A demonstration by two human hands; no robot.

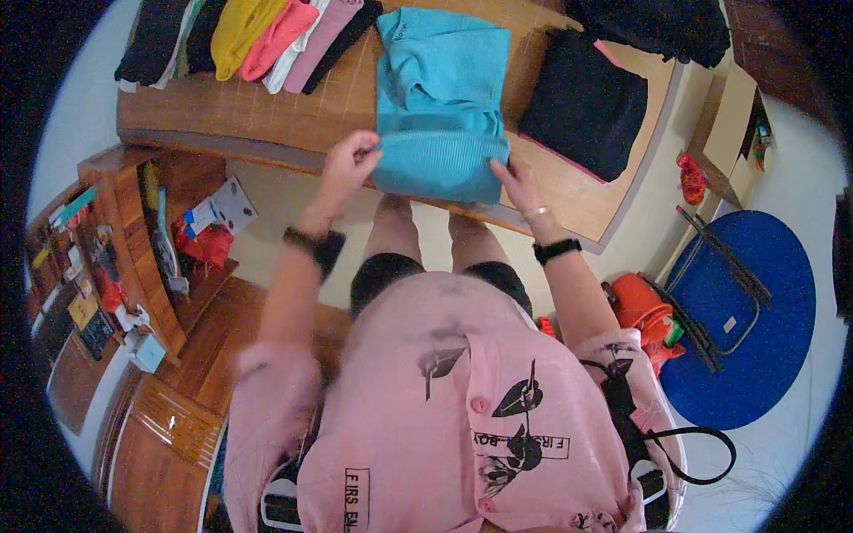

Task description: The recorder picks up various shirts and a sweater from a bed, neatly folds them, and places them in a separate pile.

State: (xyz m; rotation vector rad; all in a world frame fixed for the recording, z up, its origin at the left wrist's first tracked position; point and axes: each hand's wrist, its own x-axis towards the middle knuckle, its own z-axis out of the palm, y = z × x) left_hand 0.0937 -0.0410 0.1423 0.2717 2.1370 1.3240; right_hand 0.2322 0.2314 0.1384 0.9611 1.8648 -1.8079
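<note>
A turquoise ribbed garment (443,86) lies lengthwise before me, its near end over the edge of a wooden bed or bench (253,113). My left hand (352,163) pinches the left corner of its near part, and my right hand (518,178) grips the right side with the thumb on top. The part between my hands is folded over and slightly blurred. A black folded garment with pink edging (586,106) lies to the right, apart from my right hand. Folded clothes in yellow, coral, white, mauve and black (280,40) lie in a row at the upper left.
Dark clothing (656,26) lies at the upper right. A cardboard box (720,126) stands beyond the right edge. A blue round folding table (746,333) and an orange bucket (640,303) are at the right. Wooden shelves with small items (126,246) stand at the left.
</note>
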